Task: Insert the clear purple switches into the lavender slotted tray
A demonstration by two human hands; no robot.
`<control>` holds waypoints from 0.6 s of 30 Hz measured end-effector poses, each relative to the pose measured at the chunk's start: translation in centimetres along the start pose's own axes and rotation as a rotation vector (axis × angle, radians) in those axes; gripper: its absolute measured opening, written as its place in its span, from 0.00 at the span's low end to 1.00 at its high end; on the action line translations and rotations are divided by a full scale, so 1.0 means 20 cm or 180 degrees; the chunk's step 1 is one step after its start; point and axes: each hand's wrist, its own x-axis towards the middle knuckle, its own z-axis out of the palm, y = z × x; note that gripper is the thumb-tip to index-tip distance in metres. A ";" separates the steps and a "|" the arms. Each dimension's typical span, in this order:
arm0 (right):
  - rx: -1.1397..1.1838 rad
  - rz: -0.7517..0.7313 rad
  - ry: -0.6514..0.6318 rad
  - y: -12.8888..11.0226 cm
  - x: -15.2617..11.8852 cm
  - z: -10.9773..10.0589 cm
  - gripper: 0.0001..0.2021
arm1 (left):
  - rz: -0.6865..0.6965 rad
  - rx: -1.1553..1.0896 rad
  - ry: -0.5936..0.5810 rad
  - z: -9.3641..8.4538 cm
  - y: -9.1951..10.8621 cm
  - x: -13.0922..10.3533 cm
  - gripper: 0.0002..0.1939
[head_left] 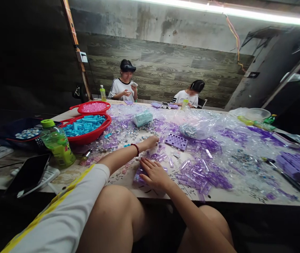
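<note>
My left hand (150,143) reaches over the table, a red bracelet at its wrist. Its fingers are curled together low among small silvery and purple parts; whatever they pinch is hidden. Nearer to me, my right hand (155,173) lies with fingers stretched out over a purple translucent block (137,177), covering much of it. Just beyond the hands is a purple keypad-like panel (176,141) with rows of dark slots. Many loose purple translucent strips (205,175) are heaped to the right of my right hand.
Red baskets hold blue parts (86,125) and pink parts (94,106). A green-capped bottle (57,144) and a phone (28,174) are at left. Purple panels (297,168) and a dark-handled tool (292,182) lie right. Two people (122,88) sit across the table.
</note>
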 end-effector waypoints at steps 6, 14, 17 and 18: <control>0.0026 0.0012 0.0020 0.00 0.00 0.00 0.32 | 0.0198 -0.0286 0.0221 -0.01 -0.05 -0.02 0.09; 0.0167 0.0017 -0.0079 0.00 -0.01 -0.03 0.32 | 0.0207 -0.0950 0.0649 -0.10 -0.01 -0.08 0.11; 0.0445 -0.0057 -0.0038 0.06 -0.05 -0.06 0.33 | 0.0124 -0.1334 0.0779 -0.15 0.02 -0.18 0.10; 0.0585 -0.0058 0.0033 0.09 -0.06 -0.08 0.32 | 0.0111 -0.1467 0.0789 -0.17 0.03 -0.23 0.10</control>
